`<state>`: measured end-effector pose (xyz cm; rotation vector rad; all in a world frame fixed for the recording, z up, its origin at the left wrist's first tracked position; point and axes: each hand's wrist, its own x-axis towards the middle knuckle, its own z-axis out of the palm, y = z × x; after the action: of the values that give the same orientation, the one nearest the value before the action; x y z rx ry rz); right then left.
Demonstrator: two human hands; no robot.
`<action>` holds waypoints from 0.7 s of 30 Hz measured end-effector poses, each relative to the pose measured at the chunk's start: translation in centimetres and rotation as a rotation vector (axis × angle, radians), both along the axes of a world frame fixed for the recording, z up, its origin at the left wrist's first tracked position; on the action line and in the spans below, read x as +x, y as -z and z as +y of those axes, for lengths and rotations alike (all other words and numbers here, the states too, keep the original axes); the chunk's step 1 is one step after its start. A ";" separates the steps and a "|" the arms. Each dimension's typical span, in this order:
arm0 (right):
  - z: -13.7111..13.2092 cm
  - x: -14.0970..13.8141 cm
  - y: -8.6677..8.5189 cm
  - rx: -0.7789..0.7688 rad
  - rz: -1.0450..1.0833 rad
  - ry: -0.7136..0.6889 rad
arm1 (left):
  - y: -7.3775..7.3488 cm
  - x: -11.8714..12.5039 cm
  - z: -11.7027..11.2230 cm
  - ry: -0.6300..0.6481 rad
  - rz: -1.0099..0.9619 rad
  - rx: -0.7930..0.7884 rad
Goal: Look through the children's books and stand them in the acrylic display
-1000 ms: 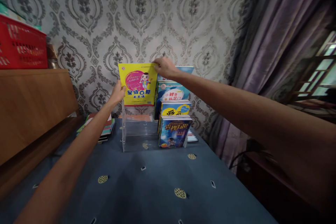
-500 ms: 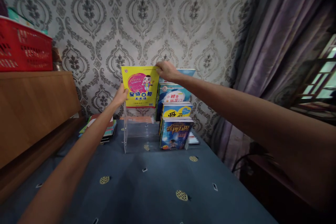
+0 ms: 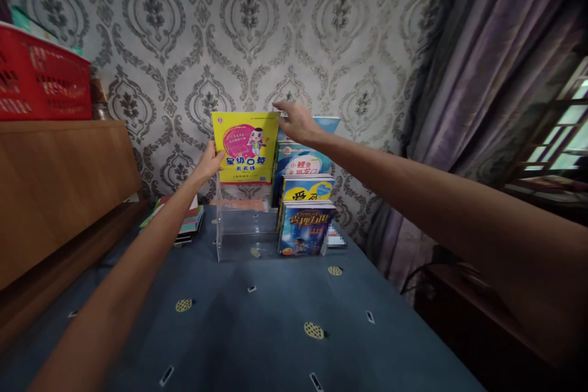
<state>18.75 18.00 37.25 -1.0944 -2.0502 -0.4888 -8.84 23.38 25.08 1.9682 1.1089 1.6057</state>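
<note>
A yellow workbook [image 3: 245, 147] with a pink circle and a cartoon child stands upright in the top left of a clear acrylic book rack [image 3: 219, 226]. My left hand [image 3: 209, 162] grips its left edge, thumb on the cover and the other fingers hidden behind. At the top right corner, my right hand [image 3: 299, 124] is open, index finger stretched out above the cover's edge and thumb near the corner. Stepped books fill the rack's right side: a blue book [image 3: 305, 229] in front, a yellow-and-blue book [image 3: 298, 188] behind it, then a teal book [image 3: 303, 162] and a light blue book [image 3: 327, 124].
A stack of books [image 3: 190, 223] lies left of the rack, partly behind my left forearm. The rack stands on a dark blue patterned cloth [image 3: 257, 324] against the wallpapered wall. At left, a red basket [image 3: 46, 73] sits on a wooden cabinet [image 3: 68, 190]. A curtain [image 3: 427, 153] hangs at right.
My right hand has loosened from the workbook's top right corner, its fingers now lifted and stretched out. My left hand stays on the left edge. The view has shifted slightly.
</note>
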 end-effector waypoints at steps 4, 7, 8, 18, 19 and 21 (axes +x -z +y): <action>-1.4 -0.2 1.1 0.036 0.037 -0.008 | 0.1 -0.2 -0.4 -0.026 0.023 -0.029; -4.6 -0.7 3.5 0.068 0.034 -0.049 | 1.1 -1.9 -0.7 -0.152 0.051 0.036; -6.0 -0.8 4.8 0.065 0.014 -0.081 | 1.8 -2.9 -0.9 -0.227 0.081 0.058; -16.4 -0.5 26.2 -0.276 -0.043 -0.556 | 14.3 -11.0 -5.6 -0.632 0.850 -0.407; -16.7 -0.7 28.3 -0.311 0.025 -0.544 | 15.1 -11.0 -5.9 -0.624 0.930 -0.450; -17.3 -1.0 32.2 -0.373 0.144 -0.479 | 16.1 -10.8 -6.4 -0.605 1.044 -0.495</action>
<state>17.74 0.75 5.00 -0.7675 -2.2252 0.2138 -19.63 16.97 9.00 2.1932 2.3590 0.2417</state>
